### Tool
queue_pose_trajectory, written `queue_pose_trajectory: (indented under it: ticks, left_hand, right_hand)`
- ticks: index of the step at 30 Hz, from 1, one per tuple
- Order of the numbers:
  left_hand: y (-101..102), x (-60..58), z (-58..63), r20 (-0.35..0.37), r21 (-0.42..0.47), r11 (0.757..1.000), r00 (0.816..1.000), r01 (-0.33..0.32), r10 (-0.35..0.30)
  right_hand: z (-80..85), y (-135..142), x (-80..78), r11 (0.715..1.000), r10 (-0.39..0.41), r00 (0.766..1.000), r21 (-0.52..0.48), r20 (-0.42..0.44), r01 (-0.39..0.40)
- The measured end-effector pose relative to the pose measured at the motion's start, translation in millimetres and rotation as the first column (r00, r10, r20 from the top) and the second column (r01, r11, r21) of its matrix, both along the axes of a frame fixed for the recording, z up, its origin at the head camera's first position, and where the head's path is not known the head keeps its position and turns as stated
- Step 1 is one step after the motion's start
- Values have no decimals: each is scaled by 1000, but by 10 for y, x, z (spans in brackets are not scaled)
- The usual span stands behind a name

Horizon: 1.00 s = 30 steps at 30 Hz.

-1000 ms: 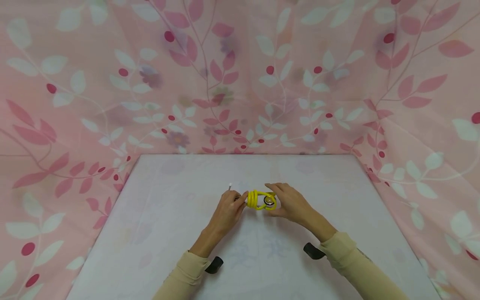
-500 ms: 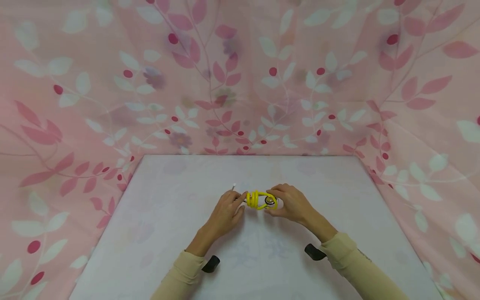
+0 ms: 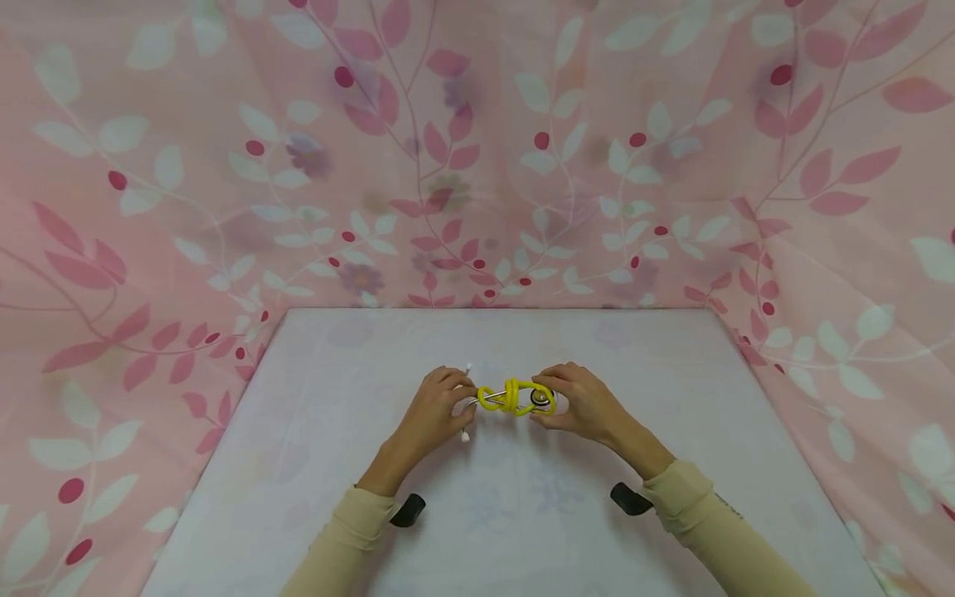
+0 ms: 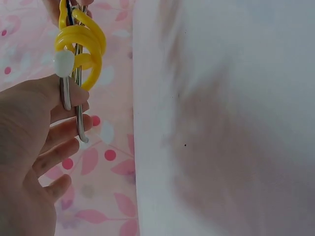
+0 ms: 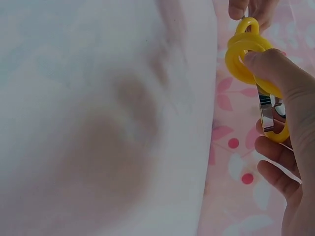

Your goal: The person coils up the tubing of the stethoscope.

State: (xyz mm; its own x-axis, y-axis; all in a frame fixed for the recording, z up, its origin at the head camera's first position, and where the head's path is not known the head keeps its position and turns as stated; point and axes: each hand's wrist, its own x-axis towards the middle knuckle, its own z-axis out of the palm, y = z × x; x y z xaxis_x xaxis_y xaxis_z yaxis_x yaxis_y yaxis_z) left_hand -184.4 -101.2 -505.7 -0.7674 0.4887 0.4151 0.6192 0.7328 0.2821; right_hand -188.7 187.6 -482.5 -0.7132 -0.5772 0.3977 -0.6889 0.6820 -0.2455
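A stethoscope [image 3: 511,396] with yellow tubing is held up between both hands over the table. Its tube is wound in coils around the middle, with a loop on either side. My left hand [image 3: 427,414] pinches the metal ear tubes [image 4: 79,105] between thumb and fingers. One white ear tip [image 4: 64,63] stands out above the thumb in the left wrist view. At the other end, my right hand [image 3: 585,405] holds the loop around the round chest piece [image 3: 542,397]. Its thumb lies on the yellow coils [image 5: 239,61] in the right wrist view, other fingers loosely bent.
A white table [image 3: 351,356] lies under the hands. Pink cloth [image 3: 477,166] with a leaf pattern hangs behind it and at both sides. Black wrist straps or mounts [image 3: 408,510] show below each forearm.
My left hand has shifted left and changed its hold on the ear tubes. A yellow loop now shows left of the coils, and both white ear tips are visible. My right hand barely moved.
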Motion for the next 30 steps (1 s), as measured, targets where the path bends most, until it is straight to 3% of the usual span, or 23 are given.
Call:
queue_pose_trajectory:
  ticks: [8, 13, 20, 25, 30]
  left_hand:
    - [52, -59, -40, 0, -11, 1000, 1000, -25, 25]
    - [87, -121, -237, 19, -18, 999, 999, -51, 51]
    - [62, -194, -528, -15, 16, 997, 997, -73, 74]
    - [56, -254, -646, -47, 41, 996, 996, -79, 81]
    - [67, -299, -689, -52, 72, 994, 995, -86, 90]
  right_hand:
    - [-139, 55, -73, 1000, -20, 999, -7, 47, 20]
    - [-366, 79, -128, 998, -52, 987, -9, 154, 54]
    - [-633, 28, -213, 997, -70, 975, -19, 212, 76]
    - [-713, 24, -234, 993, -80, 957, -60, 277, 101]
    - [-732, 27, -261, 989, -61, 952, -108, 301, 98]
